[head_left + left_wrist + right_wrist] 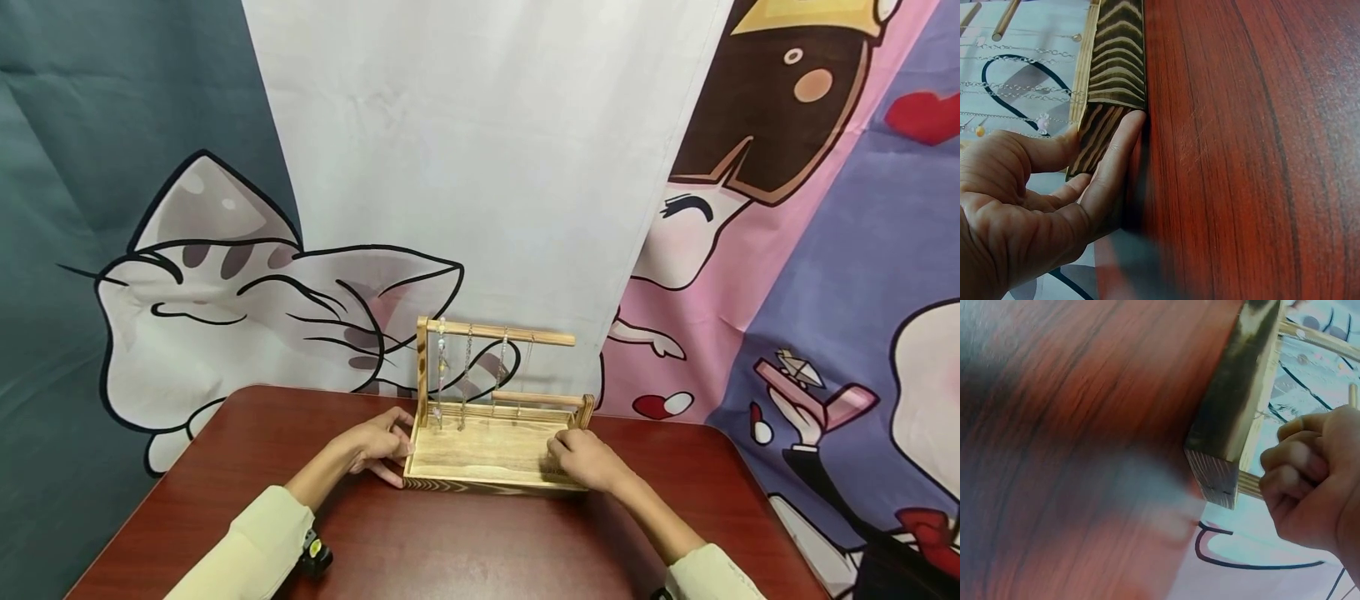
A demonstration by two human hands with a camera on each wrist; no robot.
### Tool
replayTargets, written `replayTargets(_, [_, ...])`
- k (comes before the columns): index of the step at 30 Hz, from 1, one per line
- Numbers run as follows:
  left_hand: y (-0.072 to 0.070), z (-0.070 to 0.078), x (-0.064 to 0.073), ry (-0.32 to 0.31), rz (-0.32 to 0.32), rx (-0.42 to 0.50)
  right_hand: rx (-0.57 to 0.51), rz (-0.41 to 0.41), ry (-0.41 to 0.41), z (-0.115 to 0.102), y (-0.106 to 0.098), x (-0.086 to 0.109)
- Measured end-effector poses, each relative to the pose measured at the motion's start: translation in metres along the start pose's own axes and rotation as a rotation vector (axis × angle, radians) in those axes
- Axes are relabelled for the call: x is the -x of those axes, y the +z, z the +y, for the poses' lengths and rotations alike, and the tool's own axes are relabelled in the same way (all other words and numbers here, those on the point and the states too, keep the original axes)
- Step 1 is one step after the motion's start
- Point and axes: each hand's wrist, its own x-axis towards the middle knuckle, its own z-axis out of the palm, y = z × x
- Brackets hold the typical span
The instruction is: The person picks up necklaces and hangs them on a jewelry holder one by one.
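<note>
A wooden jewelry stand (pixel 480 454) with a shallow tray base stands on the table. Several necklaces (pixel 467 375) hang from its upper bar, some with beads. At the tray's left end, my left hand (pixel 382 446) grips the wall, thumb at the rim and fingers against the dark-grained outer side (pixel 1100 140). Over the tray's right part is my right hand (pixel 588 460), its fingers curled in. Beneath those fingers shows a dark, thin, chain-like bunch (pixel 552 469); in the right wrist view, a fine strand (pixel 1261 415) shows by the knuckles. The fingertips are hidden there.
A shorter, lower bar (pixel 536 399) runs along the stand's right back. The reddish-brown table (pixel 480 550) reaches to a printed cloth backdrop (pixel 480 167) close behind the stand. A dark wrist device (pixel 316 554) sits at the left sleeve.
</note>
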Motion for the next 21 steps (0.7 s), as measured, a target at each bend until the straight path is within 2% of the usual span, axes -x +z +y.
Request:
replayTargets(6, [0.000, 0.001, 0.001, 0.006, -0.005, 0.006, -0.329, -0.035, -0.050, 0.004, -0.011, 0.003])
replayTargets(10, [0.001, 0.001, 0.003, 0.004, -0.003, 0.004, -0.519, -0.049, -0.018, 0.005, -0.015, 0.004])
replayTargets(15, [0.002, 0.002, 0.003, 0.006, -0.004, -0.002, -0.725, -0.027, 0.055, 0.000, -0.020, 0.005])
replayTargets(21, [0.000, 0.002, 0.002, 0.004, -0.014, 0.000, -0.872, 0.027, 0.124, -0.007, -0.030, 0.007])
